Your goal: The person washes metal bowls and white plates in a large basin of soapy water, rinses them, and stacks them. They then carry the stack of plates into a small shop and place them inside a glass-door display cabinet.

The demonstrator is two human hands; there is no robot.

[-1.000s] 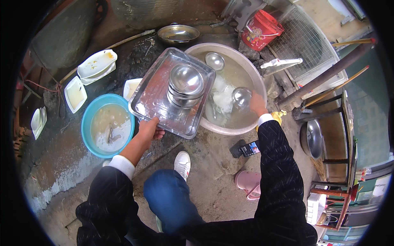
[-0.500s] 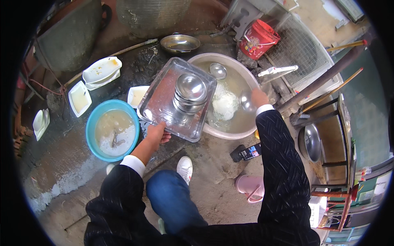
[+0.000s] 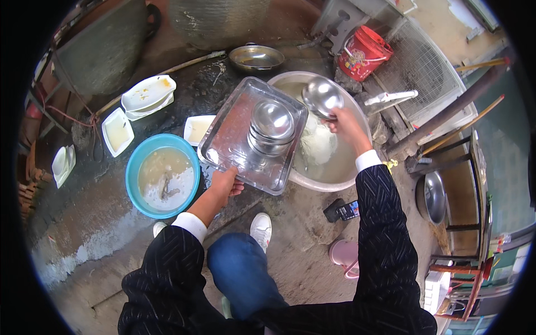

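Left hand (image 3: 226,183) gripped the near edge of the steel tray (image 3: 234,139), fingers clamped on its rim. A stack of steel bowls (image 3: 272,127) sat on the tray. Right hand (image 3: 347,124) clamped one steel bowl (image 3: 322,96) over the large wash basin (image 3: 335,180), right of the tray. Blue basin (image 3: 134,167) lay left.

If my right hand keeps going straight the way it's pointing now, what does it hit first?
Probably the stack of steel bowls on the metal tray. The right hand, holding a steel bowl, points up and left toward it, though depth is unclear.
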